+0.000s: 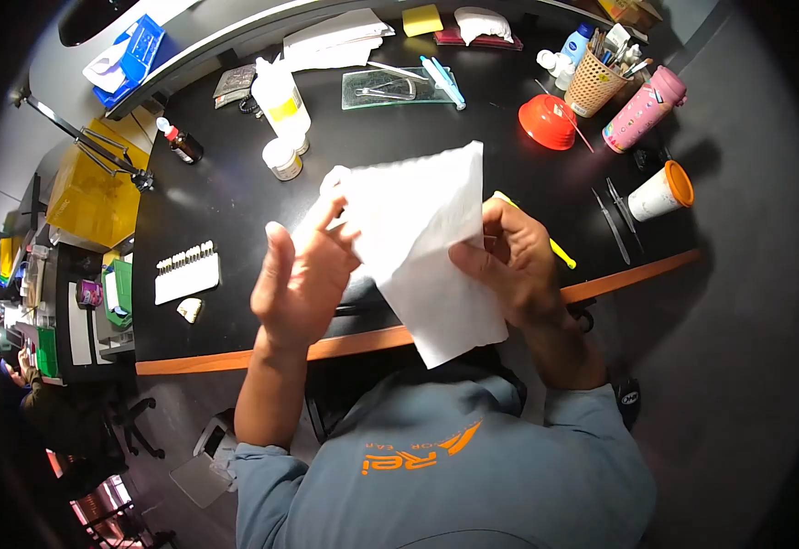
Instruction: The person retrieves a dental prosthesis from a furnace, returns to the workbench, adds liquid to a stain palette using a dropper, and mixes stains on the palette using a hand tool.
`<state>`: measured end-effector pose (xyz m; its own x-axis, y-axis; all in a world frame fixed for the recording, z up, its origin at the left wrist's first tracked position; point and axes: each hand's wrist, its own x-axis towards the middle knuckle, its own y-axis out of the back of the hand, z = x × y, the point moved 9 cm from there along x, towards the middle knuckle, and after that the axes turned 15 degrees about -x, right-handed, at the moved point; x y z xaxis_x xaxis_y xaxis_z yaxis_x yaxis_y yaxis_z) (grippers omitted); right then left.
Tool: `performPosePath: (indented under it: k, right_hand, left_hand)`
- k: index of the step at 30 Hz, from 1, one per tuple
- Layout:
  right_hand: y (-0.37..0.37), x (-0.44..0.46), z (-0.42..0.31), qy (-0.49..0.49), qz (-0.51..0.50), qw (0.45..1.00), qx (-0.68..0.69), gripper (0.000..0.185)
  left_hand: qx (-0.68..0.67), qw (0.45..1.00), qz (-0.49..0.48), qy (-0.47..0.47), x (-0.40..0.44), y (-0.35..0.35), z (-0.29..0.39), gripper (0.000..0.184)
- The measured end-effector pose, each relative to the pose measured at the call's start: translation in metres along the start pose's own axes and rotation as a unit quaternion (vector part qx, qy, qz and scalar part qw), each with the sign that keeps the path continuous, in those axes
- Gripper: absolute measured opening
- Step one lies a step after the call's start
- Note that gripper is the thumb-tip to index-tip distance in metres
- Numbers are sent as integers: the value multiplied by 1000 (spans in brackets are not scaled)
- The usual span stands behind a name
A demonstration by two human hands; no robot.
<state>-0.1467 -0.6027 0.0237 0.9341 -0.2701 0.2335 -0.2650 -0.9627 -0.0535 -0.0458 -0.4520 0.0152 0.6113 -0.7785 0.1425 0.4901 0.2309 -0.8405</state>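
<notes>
A creased white sheet of paper (427, 247) is held up in front of my chest, above the desk's front edge. My right hand (520, 261) pinches its right side between thumb and fingers. At the paper's left edge is my left hand (303, 279), palm up, with thumb and fingers spread. Some of its fingertips are at the paper's edge; whether they touch it I cannot tell. Behind my right hand lies a thin yellow tool (561, 254), mostly hidden. A dark object on the desk is largely covered by the paper.
On the black desk stand a white bottle (279, 99), a small jar (282, 159), a dropper bottle (180, 141), a red bowl (547, 122), a pink flask (645, 110) and an orange-lidded cup (661, 192). Tweezers (612, 226) lie right; a white rack (187, 277) sits left.
</notes>
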Motion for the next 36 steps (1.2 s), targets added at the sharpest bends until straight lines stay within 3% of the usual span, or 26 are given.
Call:
performPosePath:
  k: [3, 4, 6, 9, 13, 15, 16, 18, 19, 24, 29, 33, 36]
  right_hand:
    - [-1, 3, 17, -20, 30, 999, 33, 15]
    - [-2, 4, 19, -25, 39, 997, 55, 15]
    - [-1, 3, 22, -19, 16, 998, 53, 15]
    - [-1, 2, 24, -35, 8, 997, 67, 16]
    - [-1, -3, 25, -42, 14, 994, 96, 25]
    - [7, -10, 34, -28, 8, 993, 110, 34]
    - [10, -6, 27, 57, -34, 997, 35, 20]
    - [21, -10, 24, 112, -53, 992, 5, 15]
    - [27, -12, 22, 79, -40, 995, -53, 22]
    - [77, -39, 20, 58, 119, 967, -218, 23]
    - [87, -60, 19, 101, 168, 891, -409, 32]
    - [76, -67, 10, 149, 166, 803, -553, 38]
    - [75, -74, 8, 159, 178, 780, -578, 39]
  left_hand:
    - [127, 988, -89, 8, 5, -8, -16, 80]
    - [136, 989, -40, 35, 8, -3, -20, 70]
    - [246, 969, 18, 2, 10, -9, -15, 57]
    - [269, 963, 18, 2, 13, -7, -15, 44]
    - [370, 928, -36, -21, 8, -16, -15, 33]
    - [456, 875, -138, -84, 7, -19, -6, 30]
    - [495, 840, -188, -116, 6, -30, -4, 29]
    - [508, 836, -164, -131, 3, -43, 6, 29]
    - [520, 832, -143, -131, 1, -45, 9, 28]
    - [578, 806, -94, -92, 2, -27, 19, 30]
    - [639, 755, -145, -27, 5, -21, -12, 32]
    - [669, 717, -193, -36, 4, -25, -35, 36]
    - [692, 697, -181, -49, 6, -29, -34, 37]
